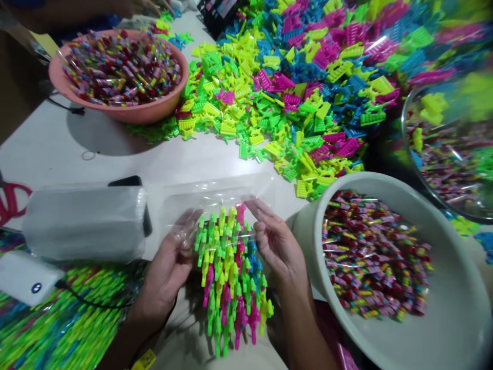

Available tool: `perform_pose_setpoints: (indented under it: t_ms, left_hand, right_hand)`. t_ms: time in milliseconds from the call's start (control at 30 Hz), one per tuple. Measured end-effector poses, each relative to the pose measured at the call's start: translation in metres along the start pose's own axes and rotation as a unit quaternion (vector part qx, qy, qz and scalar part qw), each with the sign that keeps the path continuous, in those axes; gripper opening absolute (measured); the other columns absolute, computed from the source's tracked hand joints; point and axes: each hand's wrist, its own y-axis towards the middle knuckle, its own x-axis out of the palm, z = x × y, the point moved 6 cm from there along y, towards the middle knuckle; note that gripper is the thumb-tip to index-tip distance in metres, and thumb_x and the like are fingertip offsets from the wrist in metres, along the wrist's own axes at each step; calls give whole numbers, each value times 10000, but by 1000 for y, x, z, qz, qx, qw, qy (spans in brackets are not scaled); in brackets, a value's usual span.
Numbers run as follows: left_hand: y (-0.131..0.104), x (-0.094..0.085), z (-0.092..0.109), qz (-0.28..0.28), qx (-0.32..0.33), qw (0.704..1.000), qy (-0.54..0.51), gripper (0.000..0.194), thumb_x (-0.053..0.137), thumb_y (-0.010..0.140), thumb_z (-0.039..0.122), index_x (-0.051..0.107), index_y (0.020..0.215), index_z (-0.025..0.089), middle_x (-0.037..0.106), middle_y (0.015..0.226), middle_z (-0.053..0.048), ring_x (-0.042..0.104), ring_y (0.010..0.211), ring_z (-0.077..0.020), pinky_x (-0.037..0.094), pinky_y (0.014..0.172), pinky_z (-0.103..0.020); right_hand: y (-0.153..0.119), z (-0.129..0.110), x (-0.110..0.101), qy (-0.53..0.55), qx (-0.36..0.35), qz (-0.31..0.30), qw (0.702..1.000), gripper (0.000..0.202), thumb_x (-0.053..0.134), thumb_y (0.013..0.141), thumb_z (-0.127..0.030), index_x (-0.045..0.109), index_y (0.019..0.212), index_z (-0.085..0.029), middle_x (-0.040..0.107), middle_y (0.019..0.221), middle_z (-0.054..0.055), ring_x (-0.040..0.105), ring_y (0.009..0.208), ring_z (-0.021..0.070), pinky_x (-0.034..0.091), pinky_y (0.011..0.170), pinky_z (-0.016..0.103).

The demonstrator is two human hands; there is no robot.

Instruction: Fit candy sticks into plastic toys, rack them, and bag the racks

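Note:
A clear plastic bag (219,198) lies in front of me, its far end flat on the table. Its near end meets a bundle of small bright plastic pieces (227,277) in green, yellow, pink and blue, arranged in rows with narrow ends toward me. My left hand (169,267) is closed on the bag at the bundle's left side, with its fingertips seen through the film. On the other side, my right hand (279,241) grips the bag between thumb and fingers, beside the pink and blue pieces. How far the bag covers the bundle is hard to tell.
A grey tub (454,303) of wrapped candies stands at right, a pink basin (169,105) of candies at back left. Loose plastic pieces (246,103) heap behind. At left are a stack of clear bags (84,223), a white power bank (26,280) and red-handled scissors (13,200).

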Motion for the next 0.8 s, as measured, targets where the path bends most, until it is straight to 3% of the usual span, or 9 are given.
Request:
perform_pose_setpoints:
  t_ms: [100,167,367,500,567,633,700,800]
  left_hand:
    - [5,0,7,-31,39,998,33,342,664,976,50,796,1249,209,714,1492,-55,458,484,69,384,380,-21]
    - [11,-2,8,-43,48,996,63,370,730,937,90,798,1269,237,685,1540,-51,467,503,67,385,394,-27]
    - [32,-21,4,-35,85,981,169,538,929,709,168,790,1229,182,808,1178,-62,628,645,-54,453,453,-110]
    - [34,-32,11,-24,141,960,241,597,954,671,271,787,1228,135,820,1045,-71,607,606,-90,474,470,-179]
    - [30,-33,17,-15,184,926,330,531,932,724,361,809,1187,131,822,984,-65,562,554,-93,448,453,-201]
    - [23,-30,24,-19,248,869,428,396,872,802,403,842,1100,144,832,987,-69,607,599,-122,483,503,-219]
    - [18,-25,28,-48,303,814,493,280,789,880,381,861,1048,168,841,1036,-70,719,793,-181,579,692,-245]
    - [15,-23,29,-93,342,766,536,267,662,965,310,859,1102,192,834,1124,-74,758,1050,-233,595,963,-309]
  right_hand:
    - [4,-6,6,-37,-34,-3,999,263,795,909,-129,812,1152,-230,720,1514,44,662,552,2,610,528,67]
    - [10,-6,8,-51,-35,2,998,272,815,898,-147,824,1158,-226,738,1481,44,641,529,1,591,492,70]
    - [26,13,-14,-63,17,23,998,304,888,846,-218,830,1145,-209,844,1148,27,643,551,33,547,467,81]
    - [26,20,-32,-119,0,60,991,255,899,825,-287,826,1043,-176,828,909,13,605,518,51,490,430,114]
    - [21,18,-35,-147,-27,78,986,181,848,824,-275,814,962,-163,790,808,11,611,539,81,503,459,150]
    - [15,16,-35,-176,-53,87,979,138,769,818,-247,804,924,-166,745,721,5,622,566,117,525,508,195]
    - [9,14,-36,-231,-72,95,966,187,718,823,-239,812,970,-171,726,691,3,632,606,145,532,566,230]
    - [6,14,-38,-348,-97,82,929,245,742,855,-269,824,1070,-185,795,860,32,672,739,173,540,682,265]
